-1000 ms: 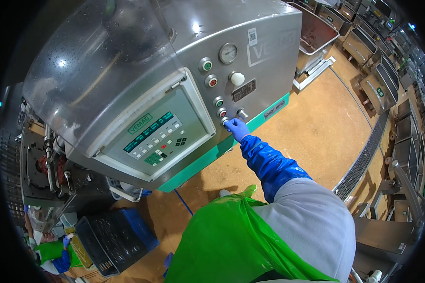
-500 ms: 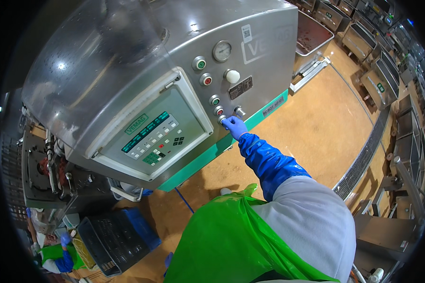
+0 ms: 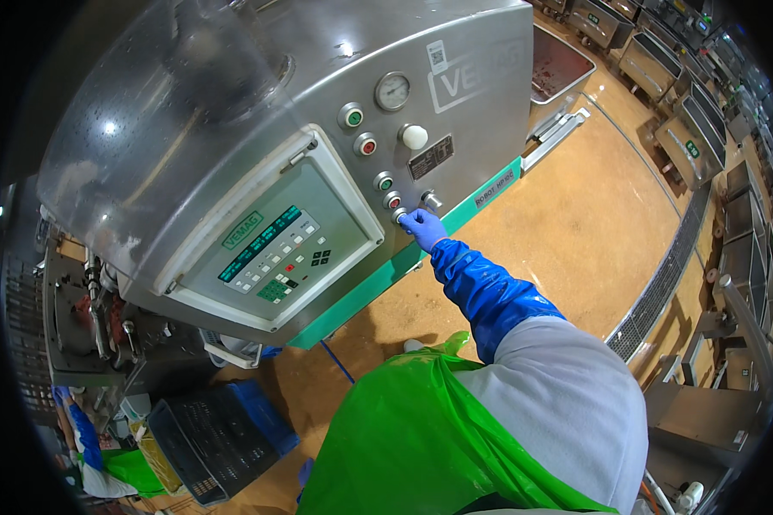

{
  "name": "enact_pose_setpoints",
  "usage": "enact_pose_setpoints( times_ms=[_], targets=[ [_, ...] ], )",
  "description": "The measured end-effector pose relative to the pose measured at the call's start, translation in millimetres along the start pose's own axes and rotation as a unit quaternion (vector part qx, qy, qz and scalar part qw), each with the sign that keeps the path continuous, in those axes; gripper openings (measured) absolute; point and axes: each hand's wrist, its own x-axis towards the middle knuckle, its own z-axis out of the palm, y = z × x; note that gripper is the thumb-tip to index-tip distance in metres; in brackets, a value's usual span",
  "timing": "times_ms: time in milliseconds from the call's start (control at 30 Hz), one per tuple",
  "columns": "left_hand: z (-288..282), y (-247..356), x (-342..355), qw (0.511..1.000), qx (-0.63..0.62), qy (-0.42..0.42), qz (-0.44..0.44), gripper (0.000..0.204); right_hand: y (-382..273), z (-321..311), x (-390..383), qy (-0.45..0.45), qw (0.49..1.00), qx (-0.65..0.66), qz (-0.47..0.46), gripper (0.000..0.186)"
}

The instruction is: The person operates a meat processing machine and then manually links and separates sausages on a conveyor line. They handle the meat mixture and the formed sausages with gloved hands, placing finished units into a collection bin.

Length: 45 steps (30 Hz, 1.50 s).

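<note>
My right hand point(image 3: 424, 228), in a blue glove and blue sleeve cover, reaches to the front of a large stainless steel machine point(image 3: 481, 86). Its fingers are closed on a small round knob point(image 3: 400, 216), mostly hidden by them, at the bottom of a column of buttons. Just above sit a red button point(image 3: 393, 201) and a green button point(image 3: 385, 182); a silver switch point(image 3: 431, 200) is beside my fingers. To the left is a lit control panel point(image 3: 270, 257) in a white frame. Only a bit of my left hand point(image 3: 306, 471) shows beside my green apron, its fingers hidden.
A clear domed cover point(image 3: 146, 129) rises at the upper left. Dark plastic crates point(image 3: 215, 438) stand on the floor at lower left, near a co-worker's blue sleeve point(image 3: 86, 436). Steel tubs point(image 3: 691, 142) line the right side, past a floor drain grate point(image 3: 661, 287).
My right hand stays at the knob, its pose nearly the same. The view has shifted slightly. At lower left the co-worker's arm has moved toward the steel equipment.
</note>
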Motion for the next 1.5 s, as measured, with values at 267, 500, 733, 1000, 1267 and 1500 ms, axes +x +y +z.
enact_pose_setpoints(
  times_ms=[267,500,733,1000,1267,1500],
  targets=[
    [-9,-7,3,0.999,0.008,-0.021,0.040,0.048,-5,4,-6,-0.015,0.999,0.032,0.012,0.035],
    [-13,-46,40,0.966,0.158,-0.022,0.204,0.040,22,-6,-25,0.023,0.995,0.091,0.043,0.036],
    [6,-27,84,0.890,0.351,-0.110,0.271,0.021,116,-50,-131,-0.095,0.982,-0.124,0.108,0.045],
    [45,87,115,0.815,0.375,-0.100,0.431,0.022,239,-272,-245,-0.158,0.831,-0.400,0.353,0.065],
    [148,318,127,0.785,0.442,-0.081,0.426,0.019,237,-430,-233,0.041,0.932,-0.230,0.279,0.050],
    [248,577,-3,0.737,0.084,0.164,0.650,0.035,352,-700,-279,0.134,0.868,-0.053,0.475,0.040]
  ],
)
